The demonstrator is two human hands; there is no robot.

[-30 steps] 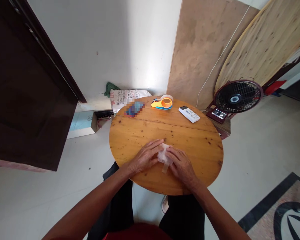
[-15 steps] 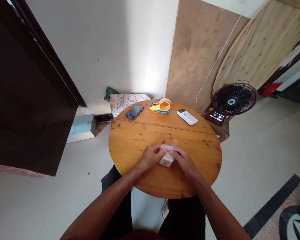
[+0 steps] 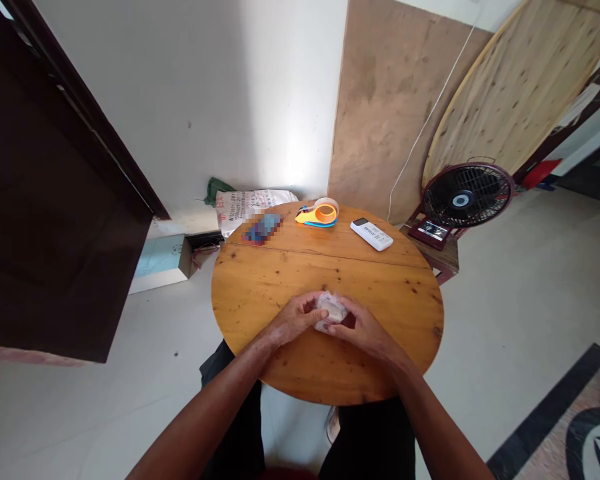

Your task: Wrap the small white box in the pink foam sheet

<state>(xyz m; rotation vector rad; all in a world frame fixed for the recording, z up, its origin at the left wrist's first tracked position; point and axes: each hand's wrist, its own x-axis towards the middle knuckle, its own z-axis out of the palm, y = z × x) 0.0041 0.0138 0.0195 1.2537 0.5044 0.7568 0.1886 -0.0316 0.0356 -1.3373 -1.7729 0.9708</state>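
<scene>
Between my hands, over the near half of the round wooden table (image 3: 260, 287), is a small whitish package (image 3: 333, 310) with crinkled clear wrapping or tape on it. My left hand (image 3: 296, 316) grips its left side, thumb lying on the top. From the right, my right hand (image 3: 361, 327) holds it with the thumb at the lower near edge and the fingers behind. Parts of the package are hidden by my fingers. Farther back on the table stands a yellow and blue tape dispenser (image 3: 307, 217) with a roll in it.
A white handheld device with a dark screen (image 3: 371, 234) lies at the table's back right. A blurred flat item (image 3: 263, 229) lies at the back left. Beyond the right edge a fan (image 3: 467, 197) stands on a wooden stool. A printed sack (image 3: 250, 203) rests behind the table.
The package has been turned in my hands, and the tape strip that stuck up at its far side no longer stands out. My right thumb has moved down to the near edge.
</scene>
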